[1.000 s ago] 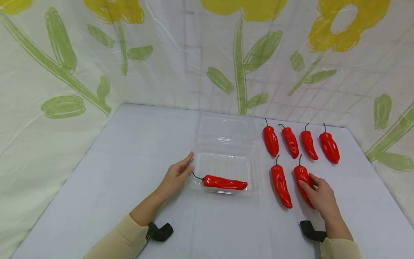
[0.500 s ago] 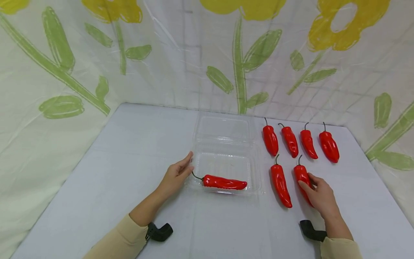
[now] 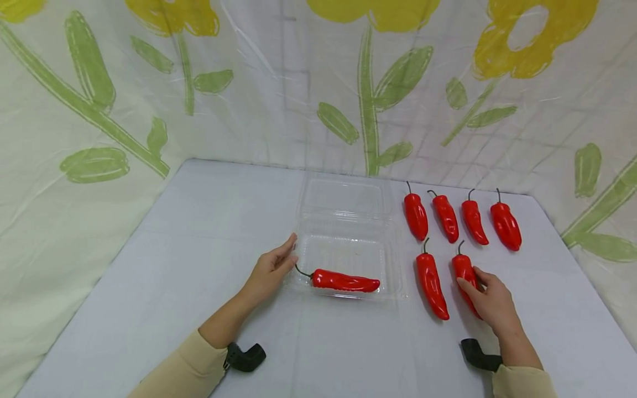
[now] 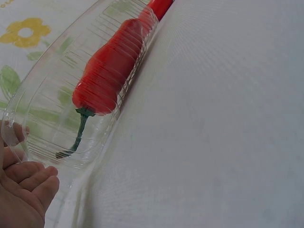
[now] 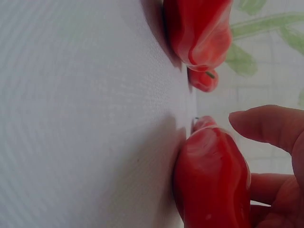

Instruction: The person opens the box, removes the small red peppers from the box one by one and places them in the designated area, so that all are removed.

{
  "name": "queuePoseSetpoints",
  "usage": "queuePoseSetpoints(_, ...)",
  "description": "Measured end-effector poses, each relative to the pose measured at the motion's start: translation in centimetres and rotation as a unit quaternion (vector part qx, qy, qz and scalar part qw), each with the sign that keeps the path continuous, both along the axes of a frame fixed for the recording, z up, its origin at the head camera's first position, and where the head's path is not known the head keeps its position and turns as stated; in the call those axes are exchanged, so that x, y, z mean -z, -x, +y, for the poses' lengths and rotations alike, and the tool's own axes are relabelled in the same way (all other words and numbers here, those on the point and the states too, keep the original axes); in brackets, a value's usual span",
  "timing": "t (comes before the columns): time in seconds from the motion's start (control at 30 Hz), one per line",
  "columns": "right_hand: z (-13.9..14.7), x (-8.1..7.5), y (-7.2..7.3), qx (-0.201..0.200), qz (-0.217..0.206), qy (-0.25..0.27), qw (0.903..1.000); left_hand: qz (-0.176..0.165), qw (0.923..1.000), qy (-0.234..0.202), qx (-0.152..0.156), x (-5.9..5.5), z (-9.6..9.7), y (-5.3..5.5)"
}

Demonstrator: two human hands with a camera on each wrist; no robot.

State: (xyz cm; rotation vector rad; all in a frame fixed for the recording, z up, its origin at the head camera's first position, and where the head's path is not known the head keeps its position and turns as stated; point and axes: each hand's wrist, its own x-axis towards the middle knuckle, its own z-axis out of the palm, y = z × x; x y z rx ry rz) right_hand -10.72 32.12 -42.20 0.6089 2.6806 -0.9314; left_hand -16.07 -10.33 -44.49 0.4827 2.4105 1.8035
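Along the front of an open clear plastic clamshell box (image 3: pixel 348 249) lies a red pepper (image 3: pixel 343 280), stem to the left. My left hand (image 3: pixel 269 273) touches the box's left rim with loose fingers. On the right, my right hand (image 3: pixel 492 298) spans another red pepper (image 3: pixel 464 270) lying on the table. In the right wrist view, the thumb (image 5: pixel 266 126) stands a little apart from that pepper (image 5: pixel 211 180), with the other fingers along its opposite side. The left wrist view shows the boxed pepper (image 4: pixel 107 71) through the clear wall.
One more red pepper (image 3: pixel 432 284) lies between the box and my right hand. Behind it several peppers stand in a row, such as the far-right pepper (image 3: pixel 506 225). The box lid (image 3: pixel 345 196) lies folded back. A flowered curtain (image 3: pixel 249 110) hangs behind the white table (image 3: pixel 199 221).
The stem of the pepper at my right hand has shifted very slightly, and the right thumb has moved a touch left. The left hand, box and other peppers look unchanged.
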Motion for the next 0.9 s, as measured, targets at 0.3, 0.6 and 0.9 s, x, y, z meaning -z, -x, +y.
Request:
queuePoseSetpoints(0.3, 0.0, -0.04, 0.03, -0.006, -0.001, 0.006, 1.0, 0.001, 1.0, -0.003, 0.0, 0.08, 0.01, 0.05)
queuePoseSetpoints(0.6, 0.05, 0.1, 0.04, -0.008, -0.003, 0.004, 1.0, 0.004, 1.0, -0.006, 0.002, 0.19, 0.02, 0.1)
queuePoseSetpoints(0.9, 0.28, -0.65, -0.23, -0.008, 0.008, -0.004, 0.9999, 0.01, 0.9999, -0.004, -0.001, 0.22, -0.05, 0.09)
